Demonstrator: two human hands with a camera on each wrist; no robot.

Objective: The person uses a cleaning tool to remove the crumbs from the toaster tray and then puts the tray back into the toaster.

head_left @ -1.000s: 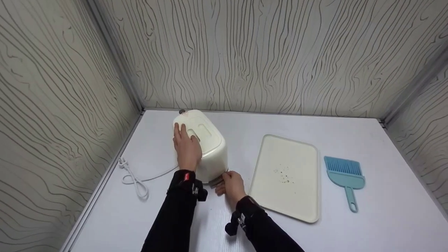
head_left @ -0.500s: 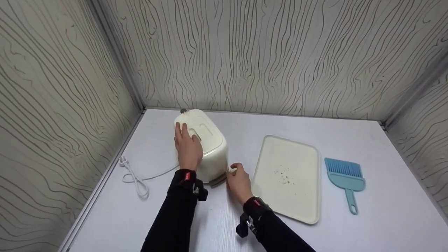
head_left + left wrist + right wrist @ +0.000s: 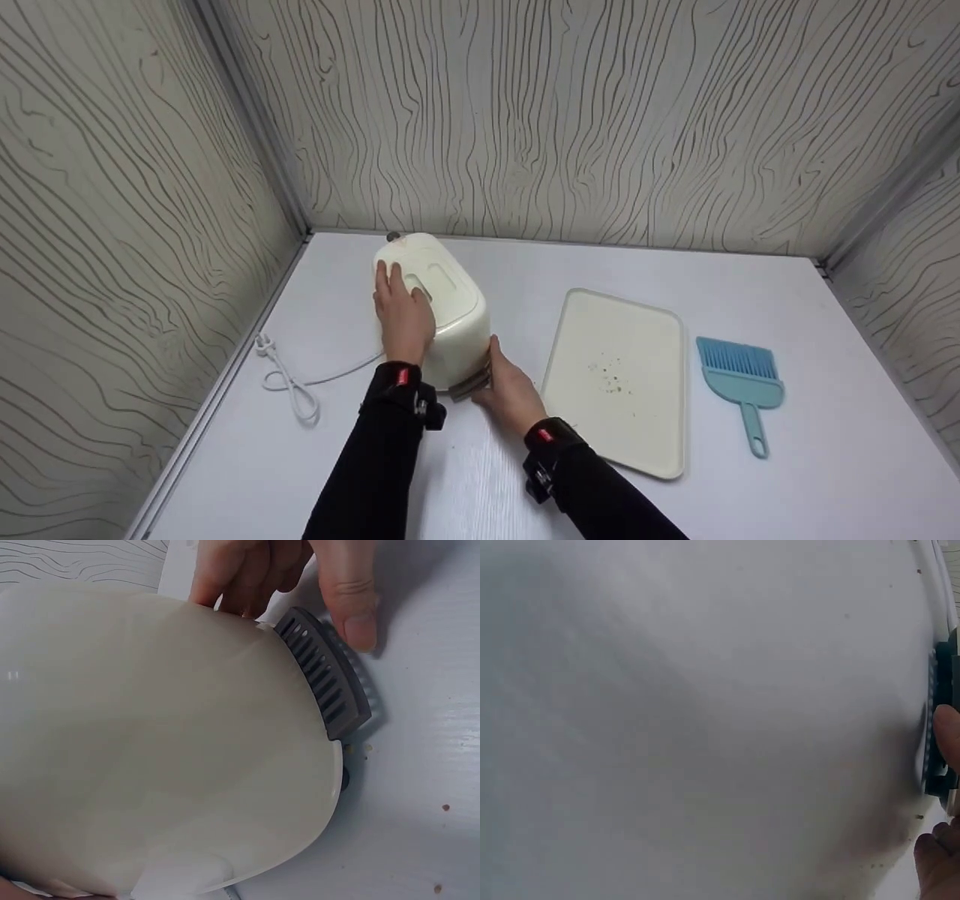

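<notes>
A cream toaster (image 3: 459, 352), with two long recesses in its top, stands at the left back of the table. On its top rests my left hand (image 3: 405, 315), fingers stretched forward. A grey slotted piece (image 3: 324, 675) juts from the toaster's lower edge at the near end. Beside that end is my right hand (image 3: 514, 390), its fingers against the toaster's side. In the left wrist view the right thumb (image 3: 360, 626) stands close by the grey piece, apparently apart from it. The right wrist view shows mostly blurred white surface, with fingertips at its right edge.
A cream tray (image 3: 637, 352) with crumbs (image 3: 611, 379) lies right of the toaster. Farther right lies a blue dustpan with a brush (image 3: 742, 375). The white cord with its plug (image 3: 264, 345) trails left. A few crumbs (image 3: 445, 807) dot the white table. Patterned walls (image 3: 555, 120) enclose the back and sides.
My right hand has let go of the grey piece, drawn back to the right, then come forward against the toaster's near side. The left hand and toaster have hardly moved.
</notes>
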